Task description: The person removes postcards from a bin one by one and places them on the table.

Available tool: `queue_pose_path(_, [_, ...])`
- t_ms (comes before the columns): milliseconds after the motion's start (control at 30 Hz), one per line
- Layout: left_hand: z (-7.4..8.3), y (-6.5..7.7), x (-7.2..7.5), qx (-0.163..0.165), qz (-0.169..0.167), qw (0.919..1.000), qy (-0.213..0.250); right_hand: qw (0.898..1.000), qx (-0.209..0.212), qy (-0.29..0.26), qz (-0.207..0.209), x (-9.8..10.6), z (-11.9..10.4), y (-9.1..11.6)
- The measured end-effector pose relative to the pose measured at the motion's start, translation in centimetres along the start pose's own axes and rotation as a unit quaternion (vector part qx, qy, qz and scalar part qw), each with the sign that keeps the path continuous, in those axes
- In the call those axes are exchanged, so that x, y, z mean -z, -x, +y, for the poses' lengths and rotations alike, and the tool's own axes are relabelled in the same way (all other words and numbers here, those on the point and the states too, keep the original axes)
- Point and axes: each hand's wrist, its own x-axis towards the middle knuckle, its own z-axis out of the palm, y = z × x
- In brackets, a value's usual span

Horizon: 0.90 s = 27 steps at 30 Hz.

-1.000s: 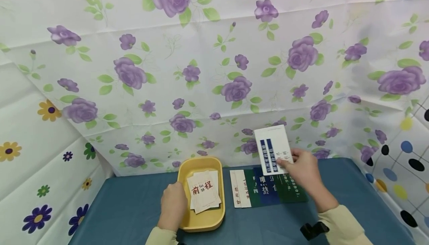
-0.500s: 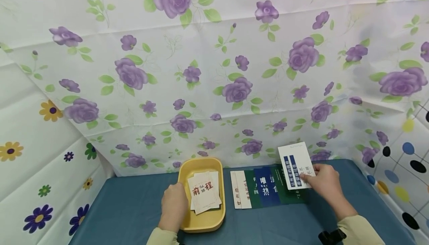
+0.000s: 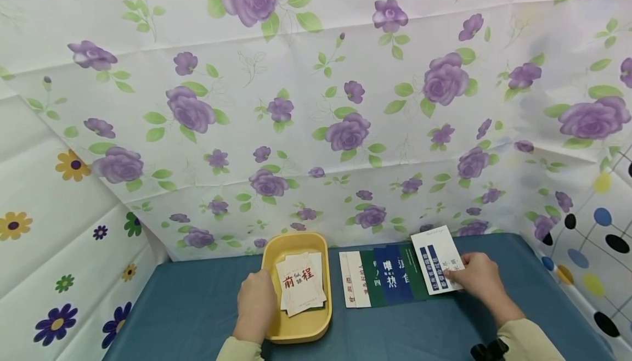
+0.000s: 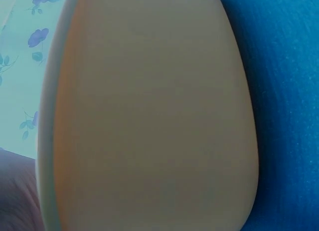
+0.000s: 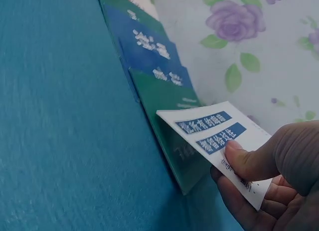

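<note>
My right hand (image 3: 480,277) pinches a white card (image 3: 434,251) with two blue printed strips, thumb on top and fingers beneath. In the right wrist view the card (image 5: 219,128) is tilted over the end of a row of overlapping cards, above a green card (image 5: 174,146). That row runs from white cards (image 3: 357,289) through green to a blue card (image 3: 392,281) and green again. My left hand (image 3: 255,302) grips the left rim of a yellow tray (image 3: 296,332). Inside the tray lie several loose cards (image 3: 302,284), the top one with red characters. The left wrist view shows mostly the tray's outer wall (image 4: 154,111).
A blue cloth (image 3: 197,300) covers the table. Behind it hangs a white sheet with purple flowers (image 3: 345,130). Other patterned sheets flank the left (image 3: 49,262) and right (image 3: 587,251) sides.
My right hand has moved right and down with the white card, from above the row's middle to its right end. The left hand stays on the tray rim.
</note>
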Motion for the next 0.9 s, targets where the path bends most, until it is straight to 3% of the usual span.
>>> queue_pose_path(333, [0.0, 0.0, -0.1, 0.006, -0.008, 0.9999, -0.006, 0.998, 0.003, 0.066, 0.015, -0.8, 0.7, -0.2])
queue_pose_path(700, [0.1, 0.1, 0.0, 0.011, -0.016, 0.9997, -0.012, 0.993, -0.019, 0.100, 0.054, -1.8, 0.6, -0.4])
queue_pose_path(900, [0.1, 0.0, -0.1, 0.006, -0.011, 0.9999, -0.012, 0.991, -0.006, 0.114, 0.073, -2.3, 0.6, -0.3])
